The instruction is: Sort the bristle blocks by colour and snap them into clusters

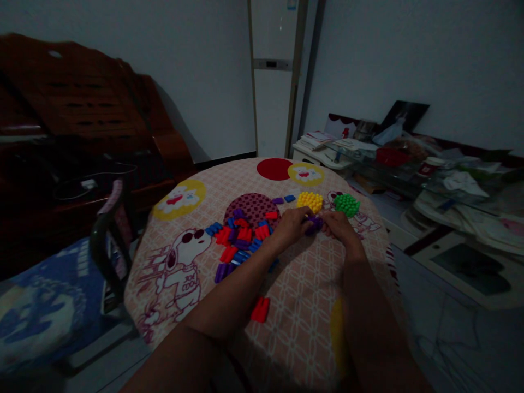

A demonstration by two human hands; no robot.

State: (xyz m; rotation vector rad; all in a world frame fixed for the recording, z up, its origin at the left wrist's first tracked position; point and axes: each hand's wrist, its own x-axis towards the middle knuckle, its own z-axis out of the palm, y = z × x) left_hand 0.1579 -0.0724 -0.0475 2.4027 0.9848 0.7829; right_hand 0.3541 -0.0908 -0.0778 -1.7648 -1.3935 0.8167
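From the hands (291, 225), a yellow cluster (310, 202) blocks 12 o'clock, a green cluster (346, 205) 2 o'clock, a block heap (244, 234) 8 to 9. Passage opens at 6 along the tabletop (301, 311) between the forearms (233, 292); a red piece (260, 309) intrudes at 7.

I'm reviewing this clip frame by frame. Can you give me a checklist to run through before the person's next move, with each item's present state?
1. Left hand on the purple pieces: ok, fingers are on them.
2. Right hand gripping them too: cannot tell; its curled fingers are right beside them.
3. Purple pieces joined together: cannot tell, too small and partly covered.
4. Yellow cluster and green cluster apart: ok, a gap shows between them.
5. Loose pieces all in the pile: not ok; a red piece lies apart, nearer the person.
6. Lighting: not ok, dim.
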